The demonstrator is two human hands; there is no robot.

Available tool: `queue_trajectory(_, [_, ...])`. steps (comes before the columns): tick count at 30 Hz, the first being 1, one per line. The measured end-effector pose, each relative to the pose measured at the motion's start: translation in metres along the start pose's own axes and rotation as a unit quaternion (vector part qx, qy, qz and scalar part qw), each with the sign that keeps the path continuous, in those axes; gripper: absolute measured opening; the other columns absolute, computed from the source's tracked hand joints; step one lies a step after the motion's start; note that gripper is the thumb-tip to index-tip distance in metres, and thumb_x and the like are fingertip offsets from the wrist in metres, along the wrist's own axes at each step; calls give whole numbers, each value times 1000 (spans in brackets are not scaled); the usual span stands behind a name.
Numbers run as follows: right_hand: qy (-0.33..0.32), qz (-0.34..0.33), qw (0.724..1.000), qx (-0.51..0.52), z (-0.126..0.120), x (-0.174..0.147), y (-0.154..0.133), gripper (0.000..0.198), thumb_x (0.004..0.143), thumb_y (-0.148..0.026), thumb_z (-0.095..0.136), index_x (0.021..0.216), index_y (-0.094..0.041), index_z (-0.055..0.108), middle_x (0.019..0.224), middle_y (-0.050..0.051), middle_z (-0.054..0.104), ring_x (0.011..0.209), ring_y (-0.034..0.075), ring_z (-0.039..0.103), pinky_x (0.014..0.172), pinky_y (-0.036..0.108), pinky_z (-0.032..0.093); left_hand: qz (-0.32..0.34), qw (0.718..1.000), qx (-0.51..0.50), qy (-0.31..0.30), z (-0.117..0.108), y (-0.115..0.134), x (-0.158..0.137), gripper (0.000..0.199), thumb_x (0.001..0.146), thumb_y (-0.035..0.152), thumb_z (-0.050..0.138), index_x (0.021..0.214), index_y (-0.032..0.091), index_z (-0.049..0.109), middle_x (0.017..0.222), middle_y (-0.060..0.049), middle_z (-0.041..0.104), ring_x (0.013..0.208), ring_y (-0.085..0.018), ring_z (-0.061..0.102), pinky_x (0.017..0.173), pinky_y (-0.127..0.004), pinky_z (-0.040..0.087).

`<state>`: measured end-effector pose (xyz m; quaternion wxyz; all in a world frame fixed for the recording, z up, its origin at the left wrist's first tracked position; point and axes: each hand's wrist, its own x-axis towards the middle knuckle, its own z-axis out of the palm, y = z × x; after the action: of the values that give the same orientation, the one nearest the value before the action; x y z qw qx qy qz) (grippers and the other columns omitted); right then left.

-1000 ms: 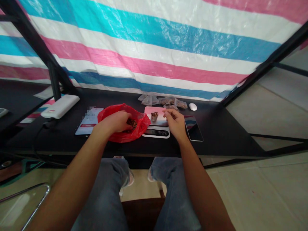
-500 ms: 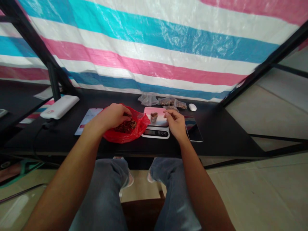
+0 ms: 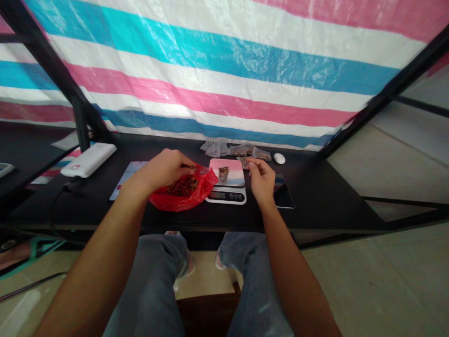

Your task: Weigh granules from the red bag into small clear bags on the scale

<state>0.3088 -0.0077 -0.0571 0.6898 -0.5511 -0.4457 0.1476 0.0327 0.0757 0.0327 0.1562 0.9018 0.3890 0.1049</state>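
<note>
My left hand (image 3: 168, 167) is over the open red plastic bag (image 3: 175, 202), fingers closed in a pinch at its mouth. Whatever they hold is too small to make out. Brown dried pieces (image 3: 183, 186) fill the bag. Right of it a small cup (image 3: 223, 173), heaped with similar pieces, stands upright on the platform of a digital kitchen scale (image 3: 238, 177). My right hand (image 3: 262, 180) hovers beside the scale's right edge, thumb and fingertips together; I cannot see if something is between them.
Behind the scale lie several small clear bags (image 3: 242, 150) with brown contents, empty-looking clear bags (image 3: 216, 148) and a white mouse (image 3: 279, 158). A dark tablet (image 3: 283, 193) is at the right, a lit phone (image 3: 122, 181) and a white power bank (image 3: 89, 159) at the left.
My left hand has risen slightly out of the red bag's contents. My right hand has drawn a little to the right, away from the scale. The cup stays on the scale.
</note>
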Motion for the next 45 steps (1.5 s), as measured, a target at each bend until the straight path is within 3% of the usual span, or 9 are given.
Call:
queue_trajectory(3, [17, 12, 1000, 6, 0, 2, 5, 27, 83, -41, 64, 93, -18, 75, 78, 3, 72, 67, 16, 60, 67, 30, 49, 36, 999, 11, 15, -8, 15, 7, 32, 94, 33, 59, 110, 25, 86, 113, -6, 84, 99, -26, 77, 90, -31, 54])
queue_trajectory(8, [11, 18, 1000, 10, 1, 1, 8, 27, 82, -42, 64, 90, -18, 75, 80, 4, 73, 68, 15, 59, 66, 29, 49, 121, 993, 16, 7, -8, 40, 32, 29, 97, 27, 57, 102, 21, 86, 95, -6, 84, 79, -19, 72, 75, -28, 47])
queue_trajectory(12, [4, 21, 1000, 6, 1, 1, 8, 27, 82, -41, 63, 89, -18, 75, 78, 3, 72, 66, 15, 58, 63, 29, 48, 159, 986, 58, -12, 1, 53, 51, 26, 96, 21, 59, 92, 19, 84, 87, -9, 82, 79, -19, 71, 68, -28, 40])
queue_trajectory(17, [-6, 16, 1000, -1, -2, 0, 5, 27, 83, -41, 63, 89, -18, 75, 78, 3, 72, 66, 15, 59, 66, 30, 50, 151, 984, 88, -30, 11, 64, 59, 23, 93, 17, 63, 86, 18, 84, 83, -9, 81, 78, -20, 72, 66, -28, 38])
queue_trajectory(30, [-26, 17, 999, -19, 0, -2, 2, 27, 83, -41, 61, 90, -19, 74, 77, 3, 71, 67, 17, 59, 66, 32, 50, 142, 987, 62, -48, 14, 62, 61, 25, 93, 17, 65, 105, 20, 86, 100, -11, 84, 93, -24, 77, 79, -28, 48])
queue_trajectory(45, [-66, 13, 997, -21, 4, -7, -2, 25, 84, -39, 62, 90, -19, 75, 75, 1, 69, 65, 16, 59, 66, 31, 48, 157, 987, 3, -37, 12, 58, 55, 26, 98, 21, 62, 111, 17, 84, 109, -9, 84, 95, -21, 76, 83, -27, 48])
